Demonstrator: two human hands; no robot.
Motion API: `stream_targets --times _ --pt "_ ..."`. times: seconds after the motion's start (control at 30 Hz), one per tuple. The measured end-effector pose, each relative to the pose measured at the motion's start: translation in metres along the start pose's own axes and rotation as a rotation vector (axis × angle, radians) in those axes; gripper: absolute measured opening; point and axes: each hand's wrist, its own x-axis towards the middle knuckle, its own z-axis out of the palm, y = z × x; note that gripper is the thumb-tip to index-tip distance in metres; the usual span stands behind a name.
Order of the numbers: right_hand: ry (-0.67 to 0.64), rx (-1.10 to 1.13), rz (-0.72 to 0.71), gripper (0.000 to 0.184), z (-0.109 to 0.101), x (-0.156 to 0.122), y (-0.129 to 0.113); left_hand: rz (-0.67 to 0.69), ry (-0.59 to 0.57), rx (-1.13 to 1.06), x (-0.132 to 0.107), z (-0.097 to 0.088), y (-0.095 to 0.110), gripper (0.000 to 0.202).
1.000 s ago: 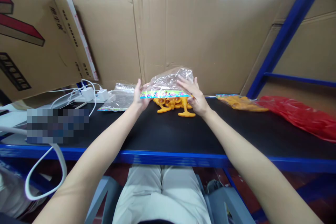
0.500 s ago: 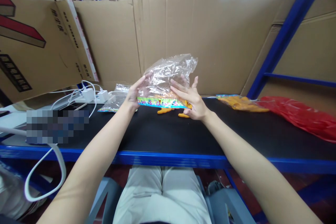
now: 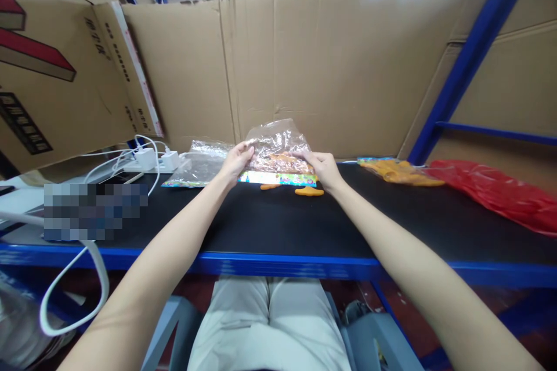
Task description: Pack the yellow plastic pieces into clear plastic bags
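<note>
A clear plastic bag [image 3: 278,136] with a colourful printed header strip along its lower edge is stretched between my hands, just above the black table. My left hand [image 3: 237,161] pinches its left side, fingers closed on the film. My right hand [image 3: 322,169] grips the opposite side with the thumb and fingers together. Under and behind the bag lie orange pieces [image 3: 308,191], partly hidden, their kind unclear. To the left, next to my left hand, another clear bag [image 3: 198,165] with a printed strip lies flat on the table.
A bag of orange pieces [image 3: 394,173] and a red plastic bag [image 3: 491,191] lie at the right. White chargers and a power strip [image 3: 163,161] with cables stand at the left. Cardboard [image 3: 339,75] walls the back; a blue edge [image 3: 287,264] runs along the front.
The bag has come down and flattened, with its printed strip lower. My right hand has gone from spread fingers to gripping the bag's side; my left hand has shifted right.
</note>
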Motion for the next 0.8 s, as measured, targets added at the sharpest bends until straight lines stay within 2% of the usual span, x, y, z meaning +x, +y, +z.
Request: stream_targets --times 0.03,0.1,0.2,0.27,0.33,0.43,0.53,0.8 --pt "0.054 0.087 0.03 0.028 0.0 0.001 0.001 0.01 -0.024 -0.003 -0.002 0.002 0.0 0.034" --pt "0.145 0.262 0.104 0.031 -0.001 0.004 0.003 0.015 -0.08 -0.01 -0.005 0.005 0.0 0.045" --pt "0.2 0.467 0.283 0.031 -0.004 0.008 0.003 -0.015 -0.206 -0.029 -0.007 0.008 -0.003 0.055" --pt "0.208 0.533 0.386 0.02 -0.006 0.009 0.003 -0.039 -0.279 -0.044 -0.008 0.008 -0.005 0.053" --pt "0.211 0.544 0.433 0.009 -0.007 0.009 0.002 -0.067 -0.293 -0.062 -0.008 0.009 -0.008 0.044" --pt "0.227 0.503 0.418 0.003 -0.007 0.007 0.001 -0.108 -0.255 -0.095 -0.007 0.011 -0.008 0.029" --pt "0.216 0.46 0.383 0.006 -0.005 0.006 0.0 -0.096 -0.187 -0.138 -0.007 0.014 -0.007 0.015" --pt "0.139 0.383 0.364 0.012 0.004 0.004 0.003 0.095 0.133 0.05 -0.005 0.019 -0.011 0.025"
